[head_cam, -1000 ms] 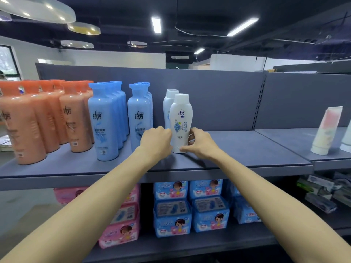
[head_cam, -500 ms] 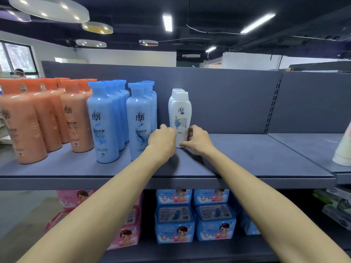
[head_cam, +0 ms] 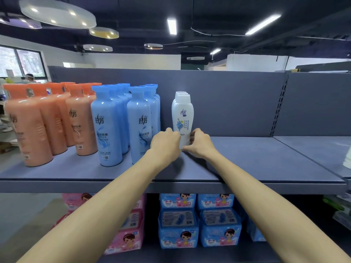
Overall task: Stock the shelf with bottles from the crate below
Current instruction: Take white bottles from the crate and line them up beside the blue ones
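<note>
Two bare forearms reach up from the lower frame edge. Beneath the shelf edge, on the tier below, lie stacked blue soft packs printed with a cartoon child (head_cam: 197,223) and, to their left, similar pink soft packs (head_cam: 125,240). On the flat grey metal shelf (head_cam: 247,164), the left hand (head_cam: 165,144) and the right hand (head_cam: 200,143) flank the base of the front white plastic bottle with a white cap and blue floral label (head_cam: 182,118); both hands have curled fingers closed against its lower sides, grasping it. This bottle stands upright, near the shelf's middle, heading a short file of like white bottles whose caps show just behind it. To its left stand two files of tall light-blue plastic bottles with blue caps (head_cam: 121,124), then rows of orange plastic bottles with orange caps (head_cam: 47,120). Behind all rises the grey back panel (head_cam: 228,103), then the dark ceiling with strip lights (head_cam: 172,25).
</note>
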### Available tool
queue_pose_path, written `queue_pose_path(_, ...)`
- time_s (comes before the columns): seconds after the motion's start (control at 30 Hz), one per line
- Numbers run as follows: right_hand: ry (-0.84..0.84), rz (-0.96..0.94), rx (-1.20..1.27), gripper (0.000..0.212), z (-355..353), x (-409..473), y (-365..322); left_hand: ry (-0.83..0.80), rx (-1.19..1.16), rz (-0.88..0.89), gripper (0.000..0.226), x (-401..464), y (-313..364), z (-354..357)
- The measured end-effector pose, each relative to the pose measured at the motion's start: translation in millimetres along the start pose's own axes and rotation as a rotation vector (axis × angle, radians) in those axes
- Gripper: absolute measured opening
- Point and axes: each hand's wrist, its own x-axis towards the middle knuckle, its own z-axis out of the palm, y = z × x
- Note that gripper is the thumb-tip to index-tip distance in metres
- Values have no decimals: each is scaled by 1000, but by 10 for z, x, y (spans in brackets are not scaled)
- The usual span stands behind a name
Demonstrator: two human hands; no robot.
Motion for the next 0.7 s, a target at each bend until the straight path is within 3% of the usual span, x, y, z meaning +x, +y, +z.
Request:
queue_pose_path(0.4, 43, 40, -109, 49, -40, -274, -175, 40, -72, 72, 9, -236, -178, -160)
queue_pose_path(0.57, 142, -102, -231, 48, 35, -461, -382, 85, -84, 112, 14, -440, -370, -194)
queue_pose_path(0.7, 79, -196, -146, 55, 189, -583, -609, 122, -80, 134, 15, -587, -559, -254)
